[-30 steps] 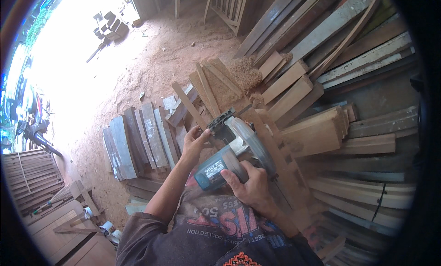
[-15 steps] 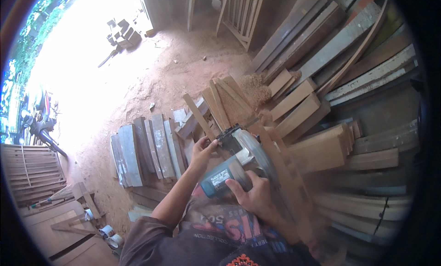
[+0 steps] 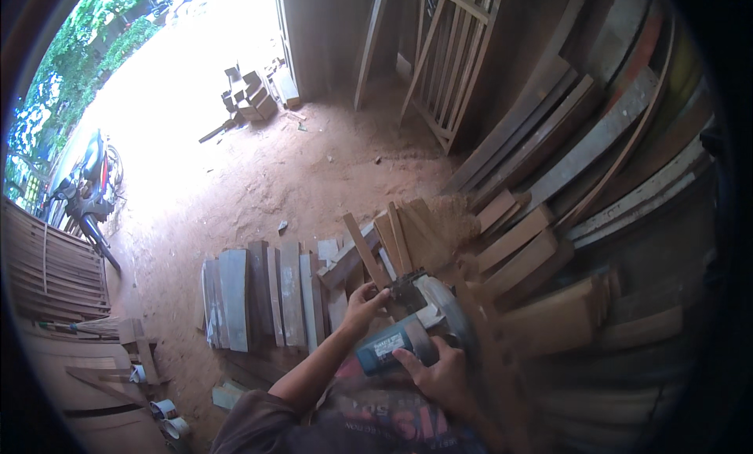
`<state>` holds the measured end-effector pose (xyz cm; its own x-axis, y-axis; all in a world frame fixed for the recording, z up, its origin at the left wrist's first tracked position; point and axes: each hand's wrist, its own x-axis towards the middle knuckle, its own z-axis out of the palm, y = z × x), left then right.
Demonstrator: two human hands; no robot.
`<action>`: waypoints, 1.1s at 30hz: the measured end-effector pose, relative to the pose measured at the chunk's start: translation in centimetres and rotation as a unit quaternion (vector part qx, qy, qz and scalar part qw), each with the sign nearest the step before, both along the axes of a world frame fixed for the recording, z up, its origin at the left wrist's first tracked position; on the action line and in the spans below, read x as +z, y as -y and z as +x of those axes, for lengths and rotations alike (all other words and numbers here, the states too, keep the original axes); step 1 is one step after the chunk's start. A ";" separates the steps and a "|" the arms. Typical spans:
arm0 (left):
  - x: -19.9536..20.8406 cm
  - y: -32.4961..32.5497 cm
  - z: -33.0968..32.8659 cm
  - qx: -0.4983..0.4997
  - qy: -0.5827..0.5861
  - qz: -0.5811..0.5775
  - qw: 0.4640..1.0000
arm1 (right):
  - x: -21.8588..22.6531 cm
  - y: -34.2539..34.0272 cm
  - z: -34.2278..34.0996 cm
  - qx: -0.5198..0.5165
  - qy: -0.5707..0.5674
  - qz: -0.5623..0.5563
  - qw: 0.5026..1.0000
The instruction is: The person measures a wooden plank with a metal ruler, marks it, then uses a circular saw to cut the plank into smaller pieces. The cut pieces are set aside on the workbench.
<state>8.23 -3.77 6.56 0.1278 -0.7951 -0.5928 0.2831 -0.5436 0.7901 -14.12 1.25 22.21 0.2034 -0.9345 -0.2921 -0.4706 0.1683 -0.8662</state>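
Observation:
A circular saw (image 3: 388, 346) with a teal motor body and grey blade guard lies across the front of my body. My right hand (image 3: 443, 375) is wrapped round its rear handle, the thumb over the top. My left hand (image 3: 367, 303) pinches the edge of the saw's dark base plate (image 3: 408, 289) at the left side. Just beyond those fingertips, a narrow wooden strip (image 3: 362, 250) slants away. Under the saw, the blade and whatever it rests on are hidden by the guard and my hands.
Several short boards (image 3: 233, 297) stand in a row on the left. Sawdust (image 3: 447, 222) is heaped beyond the saw. Stacked planks (image 3: 518, 250) crowd the right side. Farther off are a wooden frame (image 3: 455, 69), a pile of offcuts (image 3: 249, 97) and a motorbike (image 3: 88, 195).
The view has tilted up, so the saw and both hands sit lower in it and more of the far yard shows. Both hands keep the same hold on the saw.

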 end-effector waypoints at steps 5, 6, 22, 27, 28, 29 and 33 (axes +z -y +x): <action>-1.7 0.9 0.5 -0.002 -0.006 -0.031 0.999 | -0.4 0.9 0.5 -0.002 -0.012 -0.021 1.000; -2.1 0.9 0.6 0.002 -0.004 -0.028 1.000 | -0.5 1.0 0.6 -0.005 -0.010 -0.036 0.999; -4.1 3.3 2.2 -0.001 -0.031 -0.055 0.998 | -1.3 3.2 2.0 -0.007 -0.023 -0.069 0.997; -3.9 4.0 2.5 0.003 -0.028 -0.045 0.999 | -1.1 4.0 2.1 0.002 -0.024 -0.048 0.999; -3.9 4.2 2.6 0.001 -0.025 -0.045 0.999 | -1.1 4.2 2.2 0.004 -0.021 -0.046 0.999; -3.9 4.4 2.6 0.001 -0.023 -0.043 0.999 | -1.1 4.3 2.2 0.004 -0.024 -0.045 0.999; -3.9 5.1 2.9 0.007 -0.018 -0.032 0.999 | -1.1 5.1 2.8 0.005 -0.021 -0.053 0.998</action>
